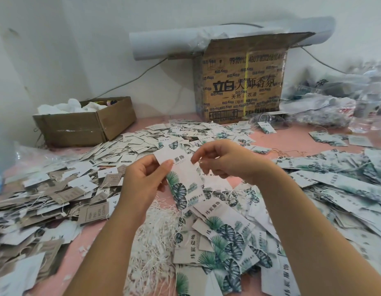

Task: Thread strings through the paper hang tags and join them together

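Observation:
A long white hang tag (183,178) printed with green leaves is held up over the pink table (268,142). My left hand (142,180) grips its left edge, thumb on the front. My right hand (223,161) pinches at the tag's upper right edge; any string between those fingers is too thin to make out. A heap of white strings (155,229) lies below the hands. Leaf-printed tags (223,231) are piled at the lower right, and small white and brown tags (63,195) cover the left side.
A low open cardboard box (87,122) with white stuffing stands at the back left. A tall printed carton (243,82) stands at the back centre with a white roll (164,44) behind it. Plastic bags of tags (335,99) lie at the back right.

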A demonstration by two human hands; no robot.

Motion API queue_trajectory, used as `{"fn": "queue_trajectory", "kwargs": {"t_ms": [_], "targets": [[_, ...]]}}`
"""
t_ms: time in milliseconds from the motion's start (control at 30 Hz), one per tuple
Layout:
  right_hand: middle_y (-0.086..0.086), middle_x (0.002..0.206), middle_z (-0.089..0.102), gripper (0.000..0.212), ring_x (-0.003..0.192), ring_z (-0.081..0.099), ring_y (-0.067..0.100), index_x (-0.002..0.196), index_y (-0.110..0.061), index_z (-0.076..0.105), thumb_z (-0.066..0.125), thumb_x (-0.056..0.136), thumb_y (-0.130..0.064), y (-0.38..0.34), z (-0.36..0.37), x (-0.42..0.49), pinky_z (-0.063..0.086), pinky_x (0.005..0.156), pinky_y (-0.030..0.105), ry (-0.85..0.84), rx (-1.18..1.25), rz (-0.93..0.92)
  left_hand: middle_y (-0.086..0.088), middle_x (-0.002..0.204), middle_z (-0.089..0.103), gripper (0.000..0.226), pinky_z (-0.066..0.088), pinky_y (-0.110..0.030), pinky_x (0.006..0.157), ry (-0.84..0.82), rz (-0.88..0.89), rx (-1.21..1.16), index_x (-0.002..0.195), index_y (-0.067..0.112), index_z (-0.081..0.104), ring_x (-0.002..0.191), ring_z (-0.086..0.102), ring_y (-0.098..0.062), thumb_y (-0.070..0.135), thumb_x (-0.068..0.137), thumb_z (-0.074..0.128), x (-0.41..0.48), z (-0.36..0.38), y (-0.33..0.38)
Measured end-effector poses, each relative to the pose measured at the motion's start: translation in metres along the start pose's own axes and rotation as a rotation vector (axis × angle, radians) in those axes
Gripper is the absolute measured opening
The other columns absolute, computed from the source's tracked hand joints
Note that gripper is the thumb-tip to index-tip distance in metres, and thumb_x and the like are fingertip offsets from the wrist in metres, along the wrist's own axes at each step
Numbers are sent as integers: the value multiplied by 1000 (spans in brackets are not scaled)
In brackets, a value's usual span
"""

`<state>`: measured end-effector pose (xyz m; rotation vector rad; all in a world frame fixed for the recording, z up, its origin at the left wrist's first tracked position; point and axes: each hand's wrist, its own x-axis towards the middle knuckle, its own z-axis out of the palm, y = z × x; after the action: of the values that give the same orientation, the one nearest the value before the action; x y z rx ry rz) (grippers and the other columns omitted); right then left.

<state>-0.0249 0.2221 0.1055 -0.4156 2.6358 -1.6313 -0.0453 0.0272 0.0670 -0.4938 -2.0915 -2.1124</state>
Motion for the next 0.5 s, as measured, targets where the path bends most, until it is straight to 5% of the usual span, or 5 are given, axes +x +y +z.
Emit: {"fn": "queue_trajectory", "kwargs": {"t_ms": [233,500], "targets": [[5,64,70,18,37,38,6,84,-10,68,59,84,6,-4,-5,1,33,38,15,186,211,-195,7,56,63,11,38,-14,41,-21,34,29,71,21,71,45,47,-2,12,78,72,-3,3,8],[-3,55,65,21,38,38,6,71,-13,65,61,83,4,-9,2,4,33,39,16,242,83,-290,10,50,60,19,35,-12,39,-27,54,51,62,26,70,41,46,0,13,76,74,-6,8,16]]}}
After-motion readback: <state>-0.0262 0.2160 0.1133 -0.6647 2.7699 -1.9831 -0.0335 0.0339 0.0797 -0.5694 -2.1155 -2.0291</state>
